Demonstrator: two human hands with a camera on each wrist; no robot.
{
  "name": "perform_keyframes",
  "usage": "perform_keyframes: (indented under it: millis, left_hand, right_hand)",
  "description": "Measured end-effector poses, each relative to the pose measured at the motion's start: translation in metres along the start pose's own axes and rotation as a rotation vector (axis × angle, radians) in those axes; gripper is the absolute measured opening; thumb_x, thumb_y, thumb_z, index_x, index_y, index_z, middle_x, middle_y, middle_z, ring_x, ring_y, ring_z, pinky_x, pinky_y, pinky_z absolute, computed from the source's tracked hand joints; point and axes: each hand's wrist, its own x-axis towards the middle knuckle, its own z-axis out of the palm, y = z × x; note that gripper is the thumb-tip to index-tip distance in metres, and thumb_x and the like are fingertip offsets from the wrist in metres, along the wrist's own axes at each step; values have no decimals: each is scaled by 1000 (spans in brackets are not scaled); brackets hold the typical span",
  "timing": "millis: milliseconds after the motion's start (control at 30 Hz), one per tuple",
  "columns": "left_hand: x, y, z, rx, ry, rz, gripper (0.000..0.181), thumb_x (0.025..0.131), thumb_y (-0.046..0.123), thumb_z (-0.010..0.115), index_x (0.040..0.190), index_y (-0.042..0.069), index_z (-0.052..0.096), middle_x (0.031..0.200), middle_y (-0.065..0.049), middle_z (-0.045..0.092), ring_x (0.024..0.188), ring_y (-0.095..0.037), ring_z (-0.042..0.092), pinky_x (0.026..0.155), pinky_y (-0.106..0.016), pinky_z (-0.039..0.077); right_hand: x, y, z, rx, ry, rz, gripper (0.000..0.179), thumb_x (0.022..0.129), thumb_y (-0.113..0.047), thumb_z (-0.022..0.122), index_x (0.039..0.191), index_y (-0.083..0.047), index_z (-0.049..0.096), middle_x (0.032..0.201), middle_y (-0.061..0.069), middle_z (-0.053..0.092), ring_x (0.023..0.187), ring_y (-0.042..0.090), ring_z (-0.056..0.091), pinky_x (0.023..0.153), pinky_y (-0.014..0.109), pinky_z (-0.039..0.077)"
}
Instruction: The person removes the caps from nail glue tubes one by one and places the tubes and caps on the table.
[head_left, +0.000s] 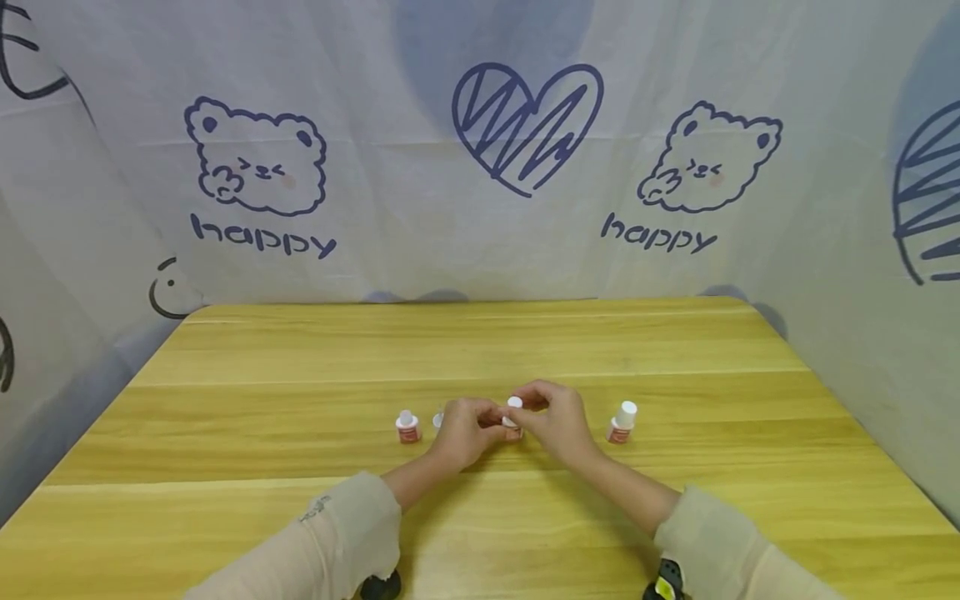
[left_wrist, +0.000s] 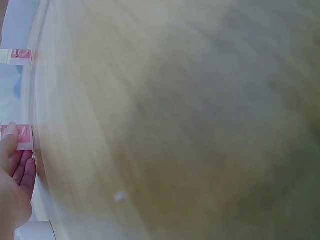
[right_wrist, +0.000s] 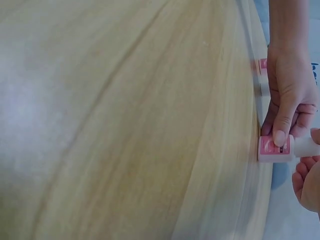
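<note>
Near the middle of the table, my left hand (head_left: 461,435) grips a small white bottle with a pink label (right_wrist: 274,149) by its body. The bottle stands upright, its base at the tabletop. My right hand (head_left: 561,423) pinches the bottle's white cap (head_left: 514,402) from the other side. In the right wrist view the left thumb lies across the label, and the right fingers (right_wrist: 301,175) are around the cap. Whether the cap is loose or tight cannot be told.
Left of the hands stands a similar bottle (head_left: 407,428) showing a narrower top. Beside it a small white piece (head_left: 438,420) is partly hidden by the left hand. A capped bottle (head_left: 621,422) stands on the right. The wooden table (head_left: 480,350) meets a printed cloth (head_left: 390,183) behind.
</note>
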Motion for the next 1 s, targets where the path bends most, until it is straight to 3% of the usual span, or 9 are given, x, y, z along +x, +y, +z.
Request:
perform_keyframes:
  millis: [233, 767, 1000]
  left_hand:
    - [-1, 0, -1, 9, 0, 21, 20, 74, 16, 75, 88, 1, 74, 82, -11, 73, 73, -19, 69, 62, -15, 52]
    - [-1, 1, -1, 16, -9, 39, 19, 75, 13, 74, 89, 0, 73, 82, -12, 73, 73, -20, 69, 61, -14, 52]
    - [0, 2, 0, 14, -13, 34, 18, 75, 13, 74, 88, 1, 73, 82, -12, 73, 73, -19, 68, 61, -14, 51]
  right_hand:
    - [0, -4, 0, -40, 18, 14, 8, 74, 0, 74, 81, 1, 70, 78, 11, 71, 74, 20, 65, 65, 22, 54]
    - [2, -7, -6, -89, -64, -19, 10, 76, -4, 74, 82, 2, 70, 79, 12, 71, 75, 21, 66, 64, 24, 55]
    - [4, -5, -10, -90, -126, -80, 11, 79, -5, 72, 86, 3, 70, 82, 13, 72, 78, 23, 67, 66, 27, 55]
